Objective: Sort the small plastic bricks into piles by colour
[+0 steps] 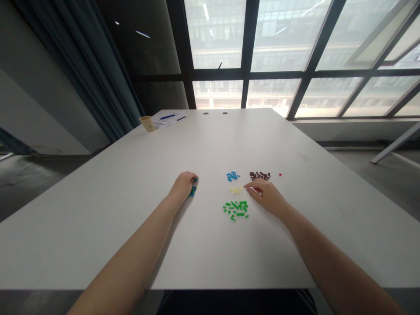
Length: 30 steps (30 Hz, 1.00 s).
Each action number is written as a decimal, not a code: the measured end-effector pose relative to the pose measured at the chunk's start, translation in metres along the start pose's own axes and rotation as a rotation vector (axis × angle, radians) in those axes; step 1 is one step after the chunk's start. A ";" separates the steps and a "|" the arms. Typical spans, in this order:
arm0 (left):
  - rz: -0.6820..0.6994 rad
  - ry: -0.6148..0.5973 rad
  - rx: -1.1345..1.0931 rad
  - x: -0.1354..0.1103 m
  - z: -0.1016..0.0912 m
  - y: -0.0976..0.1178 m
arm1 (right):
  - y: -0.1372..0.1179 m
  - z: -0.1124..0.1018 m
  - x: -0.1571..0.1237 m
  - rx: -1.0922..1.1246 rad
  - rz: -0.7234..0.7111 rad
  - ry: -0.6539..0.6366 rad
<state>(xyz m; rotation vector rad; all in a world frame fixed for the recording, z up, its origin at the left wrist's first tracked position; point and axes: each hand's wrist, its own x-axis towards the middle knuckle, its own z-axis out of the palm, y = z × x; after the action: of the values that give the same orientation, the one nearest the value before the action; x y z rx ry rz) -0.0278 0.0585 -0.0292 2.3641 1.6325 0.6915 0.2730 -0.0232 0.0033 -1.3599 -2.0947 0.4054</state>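
Observation:
On the left, my left hand (181,186) is closed around a small blue-and-green brick assembly (193,190). Part of that assembly is hidden behind the fingers. My right hand (267,195) has thumb and index finger brought together in a pinch beside the small pale yellow bricks (236,190). Whatever lies between those fingertips is too small to tell. Some reddish pieces (258,191) show under the right hand, mostly covered by it. Dark brown bricks (260,176) lie just beyond its knuckles. Nearer to me, a pile of green bricks (236,208) is spread out.
A group of blue bricks (232,176) lies between the hands, farther back. One red brick (280,174) sits alone to the right. A tan cup (147,124) and papers (170,118) with pens occupy the far left corner of the white table (210,258).

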 end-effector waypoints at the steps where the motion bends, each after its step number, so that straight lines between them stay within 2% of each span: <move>1: -0.003 -0.003 0.003 0.000 0.000 0.000 | 0.000 0.000 0.000 -0.001 0.000 -0.003; 6: -0.023 0.045 -0.051 -0.004 -0.007 0.009 | -0.001 -0.001 0.000 -0.004 0.003 -0.017; 9: -0.051 0.087 -0.194 -0.007 -0.012 0.019 | -0.001 -0.001 0.000 -0.004 0.002 -0.023; 12: -0.182 0.058 -0.486 -0.010 -0.014 0.032 | -0.002 -0.002 0.000 -0.001 -0.001 -0.022; 17: -0.436 -0.079 -1.223 -0.016 -0.010 0.058 | -0.003 -0.002 0.000 -0.013 -0.011 -0.027; 20: -0.525 -0.171 -1.475 -0.021 -0.008 0.073 | -0.002 -0.002 0.001 -0.011 -0.012 -0.030; 26: -0.532 -0.340 -1.540 -0.030 -0.005 0.090 | 0.002 0.001 0.001 -0.007 -0.022 -0.036; 30: -0.508 -0.409 -1.548 -0.034 -0.006 0.094 | 0.003 0.003 0.002 -0.014 -0.023 -0.042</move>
<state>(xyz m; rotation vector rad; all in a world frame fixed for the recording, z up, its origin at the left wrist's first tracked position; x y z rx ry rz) 0.0382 -0.0089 0.0048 0.8402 0.8047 0.8003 0.2730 -0.0201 -0.0002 -1.3449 -2.1490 0.4136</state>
